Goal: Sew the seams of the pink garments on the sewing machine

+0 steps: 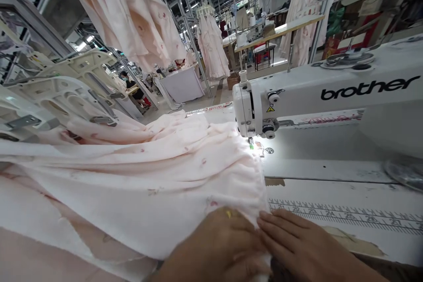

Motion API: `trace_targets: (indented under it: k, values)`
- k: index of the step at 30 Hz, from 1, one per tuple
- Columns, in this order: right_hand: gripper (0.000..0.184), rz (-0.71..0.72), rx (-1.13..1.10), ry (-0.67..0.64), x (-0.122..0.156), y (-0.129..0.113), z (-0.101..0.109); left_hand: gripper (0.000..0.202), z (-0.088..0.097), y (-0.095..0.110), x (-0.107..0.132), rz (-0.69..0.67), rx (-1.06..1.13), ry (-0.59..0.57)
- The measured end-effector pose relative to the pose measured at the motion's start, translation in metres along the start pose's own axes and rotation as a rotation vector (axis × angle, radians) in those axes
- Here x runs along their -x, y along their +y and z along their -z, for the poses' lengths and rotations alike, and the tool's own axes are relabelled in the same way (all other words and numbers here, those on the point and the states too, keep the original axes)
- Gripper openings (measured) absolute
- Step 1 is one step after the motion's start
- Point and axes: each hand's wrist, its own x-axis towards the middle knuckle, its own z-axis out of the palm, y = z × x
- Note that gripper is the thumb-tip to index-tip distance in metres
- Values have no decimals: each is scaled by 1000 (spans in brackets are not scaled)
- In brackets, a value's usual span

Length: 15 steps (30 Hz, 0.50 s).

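A pale pink printed fabric (185, 180) lies gathered in folds across the sewing table, its right edge running up to the sewing machine's presser foot (251, 142). My left hand (220, 242), with a yellow ring, is curled on the near end of that edge, gripping it. Beside it, my right hand (297, 242) has its fingers pressed together at the same edge, fingertips on the cloth and thumb hidden. Both hands are close together, well in front of the needle area. The white sewing machine (297, 92) stands behind them to the right, its lamp lit.
A printed ruler scale (330, 212) runs along the table to the right. White clamp-like hanger frames (62, 92) stand at left, and pink garments (132, 17) hang above. Farther back are more hanging garments (213, 46), a worktable (280, 31) and a seated person (132, 86).
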Motion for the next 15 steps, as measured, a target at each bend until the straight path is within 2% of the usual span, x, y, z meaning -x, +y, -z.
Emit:
trace_targets:
  k: [2, 4, 7, 10, 12, 15]
  values:
    - [40, -25, -116, -84, -7, 5, 1, 23, 20, -12, -22, 9, -21, -11]
    - [33, 12, -241, -227, -14, 13, 2, 22, 27, -28, -48, -24, -201, -25]
    - [23, 78, -346, -382, -25, 28, 5, 20, 17, -54, -82, -96, -527, -183]
    - [19, 197, -312, -513, -37, 42, 6, 15, 1, -69, -98, -193, -702, -304]
    - [18, 315, -289, -537, -41, 48, 3, 16, -5, -73, -99, -261, -735, -297]
    - [16, 420, -272, -469, -35, 52, -7, 21, -6, -77, -97, -337, -745, -175]
